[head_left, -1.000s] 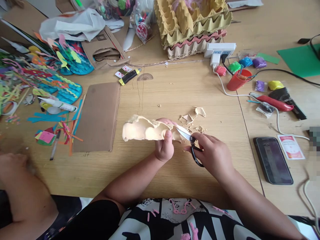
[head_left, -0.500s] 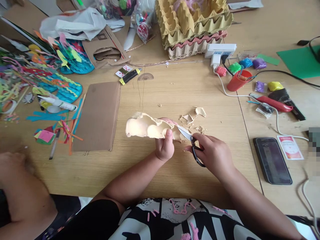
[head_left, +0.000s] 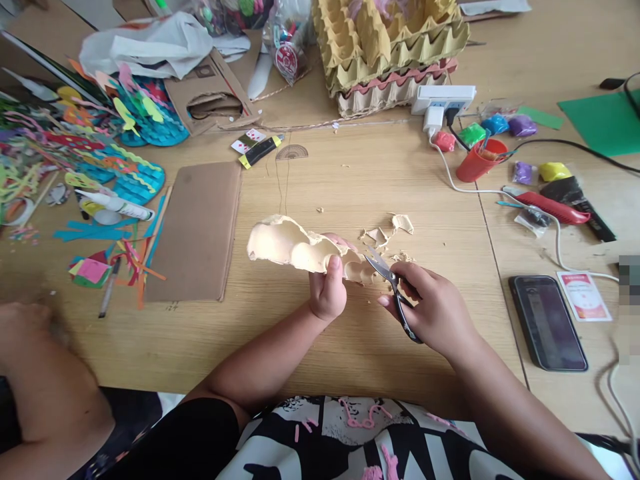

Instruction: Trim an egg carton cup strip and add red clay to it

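"Cream moulded-pulp egg-tray strip [head_left: 307,256]: where, and how gripped?"

"Over the pale wooden table [head_left: 320,180], thumb-pinched in the left hand [head_left: 327,292]; the right hand [head_left: 434,301] grips black-handled steel scissors [head_left: 394,281], blades parted. A slip could tear thin walls or nick that thumb."

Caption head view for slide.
Left hand grips cream cupped pulp strip; right hand holds black-handled metal scissors near its narrow end.

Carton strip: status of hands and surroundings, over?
Left hand gripping carton strip. Right hand holding scissors near its right end. Loose scraps on table just beyond.
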### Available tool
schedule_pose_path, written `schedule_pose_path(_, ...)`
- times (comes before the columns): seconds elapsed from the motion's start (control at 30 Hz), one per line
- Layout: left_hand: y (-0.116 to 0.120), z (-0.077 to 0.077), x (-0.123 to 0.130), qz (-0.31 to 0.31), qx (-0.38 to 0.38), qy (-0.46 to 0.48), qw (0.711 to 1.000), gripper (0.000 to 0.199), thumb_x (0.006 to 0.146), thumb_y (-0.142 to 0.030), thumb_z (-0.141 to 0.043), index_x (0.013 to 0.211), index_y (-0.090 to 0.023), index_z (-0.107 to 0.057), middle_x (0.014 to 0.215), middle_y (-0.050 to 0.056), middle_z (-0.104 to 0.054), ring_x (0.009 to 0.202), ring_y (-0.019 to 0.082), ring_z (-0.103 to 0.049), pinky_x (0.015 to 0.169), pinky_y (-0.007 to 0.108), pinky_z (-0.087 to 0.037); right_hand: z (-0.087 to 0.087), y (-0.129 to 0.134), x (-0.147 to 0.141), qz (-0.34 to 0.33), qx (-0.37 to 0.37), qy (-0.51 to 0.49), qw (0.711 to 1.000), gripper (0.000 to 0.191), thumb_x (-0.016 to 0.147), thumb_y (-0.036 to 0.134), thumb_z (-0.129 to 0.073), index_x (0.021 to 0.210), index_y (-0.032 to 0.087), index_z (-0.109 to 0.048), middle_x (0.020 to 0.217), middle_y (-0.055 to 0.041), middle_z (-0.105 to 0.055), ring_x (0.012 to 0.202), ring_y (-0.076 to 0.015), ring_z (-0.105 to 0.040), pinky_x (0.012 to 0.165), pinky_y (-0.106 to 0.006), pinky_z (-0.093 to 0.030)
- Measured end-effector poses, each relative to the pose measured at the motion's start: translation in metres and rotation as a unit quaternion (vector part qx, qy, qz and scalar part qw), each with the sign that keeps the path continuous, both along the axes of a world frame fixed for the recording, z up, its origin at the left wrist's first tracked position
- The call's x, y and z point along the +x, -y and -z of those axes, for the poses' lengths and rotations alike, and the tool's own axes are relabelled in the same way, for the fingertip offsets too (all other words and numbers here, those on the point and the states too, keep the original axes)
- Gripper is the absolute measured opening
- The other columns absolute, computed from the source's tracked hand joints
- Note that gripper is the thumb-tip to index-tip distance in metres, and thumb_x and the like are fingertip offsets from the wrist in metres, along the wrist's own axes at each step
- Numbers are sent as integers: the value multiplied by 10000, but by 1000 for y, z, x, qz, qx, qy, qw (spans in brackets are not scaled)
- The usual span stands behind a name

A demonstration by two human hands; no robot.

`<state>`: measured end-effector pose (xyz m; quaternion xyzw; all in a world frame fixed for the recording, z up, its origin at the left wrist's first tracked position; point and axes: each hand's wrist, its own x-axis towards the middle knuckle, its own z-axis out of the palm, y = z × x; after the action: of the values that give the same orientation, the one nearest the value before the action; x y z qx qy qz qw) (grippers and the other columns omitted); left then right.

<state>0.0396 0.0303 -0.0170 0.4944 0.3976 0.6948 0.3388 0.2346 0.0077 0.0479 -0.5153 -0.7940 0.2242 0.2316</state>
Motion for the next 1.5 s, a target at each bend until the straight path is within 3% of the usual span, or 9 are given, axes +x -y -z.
schedule_pose_path(0.27, -1, -2, 0, 14, 27, 1, 1000, 266, 1074, -500, -471, 1147, -259, -556, 1032, 47, -626, 921, 222, -691, 892, 416, -566, 0, 2, -2, 2, -34, 9, 999, 436, 1014, 618, -614, 1101, 211, -744, 659, 4, -640, 525, -154, -556, 537, -269, -364)
schedule_pose_path(0.67, 0, 2, 3, 24, 39, 36, 998, 236, 1075, -483, -480, 1163, -273, -544, 1064, 40, -607, 916, 217, -687, 880, 417, -557, -3, 6, -5, -4, -116, -39, 992, 482, 989, 663, -630, 1129, 221, -761, 633, 7, -643, 534, -157, -573, 556, -264, -407)
schedule_pose_path(0.9, 0, 0, 3, 19, 19, 15, 1000, 308, 1065, -557, -458, 1139, -266, -530, 1041, 42, -609, 892, 219, -684, 867, 423, -569, -4, 6, -5, -8, -141, -56, 988, 503, 980, 689, -629, 1121, 223, -753, 627, 5, -641, 544, -159, -570, 554, -262, -403)
schedule_pose_path(1.23, 2, -3, 4, 8, -11, 6, 1000, 335, 1056, -594, -453, 1115, -272, -523, 1032, 47, -600, 893, 219, -666, 873, 423, -571, 2, 7, -6, -8, -103, -41, 994, 483, 994, 667, -629, 1135, 226, -766, 635, -5, -672, 542, -170, -601, 559, -262, -417)
schedule_pose_path(1.5, 1, -1, 4, 24, 26, 39, 999, 213, 1079, -462, -468, 1158, -279, -544, 1055, 35, -610, 909, 213, -687, 864, 406, -550, 1, 6, -4, -13, -46, -6, 999, 498, 1036, 659, -570, 1110, 209, -769, 649, -20, -687, 520, -161, -569, 552, -266, -386)
